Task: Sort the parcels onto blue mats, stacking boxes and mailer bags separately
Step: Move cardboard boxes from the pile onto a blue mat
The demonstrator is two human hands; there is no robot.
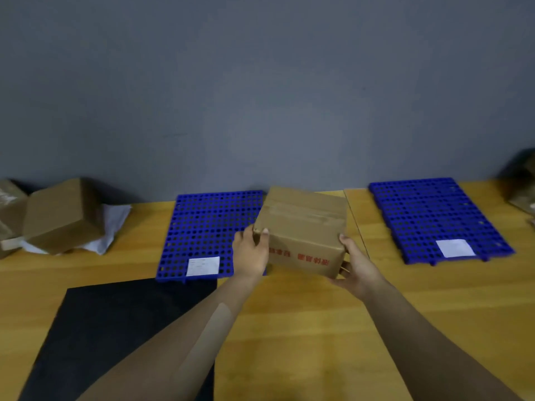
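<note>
Grey wall point(260, 82) is backing a wooden bench point(289, 328); a black sheet point(115, 328) is lying at front left. Two blue mats are sitting on it, the left mat point(202, 227) and the right mat point(434, 218), each carrying a white label. The cardboard box point(304, 227) is being held between them, overlapping the left mat's right edge. Left hand point(250, 253) is curling its grip round the near-left corner; right hand point(359, 267) is cupping the near-right corner, fingers underneath. More boxes point(60, 218) and a white mailer bag point(113, 227) are piling at far left.
</note>
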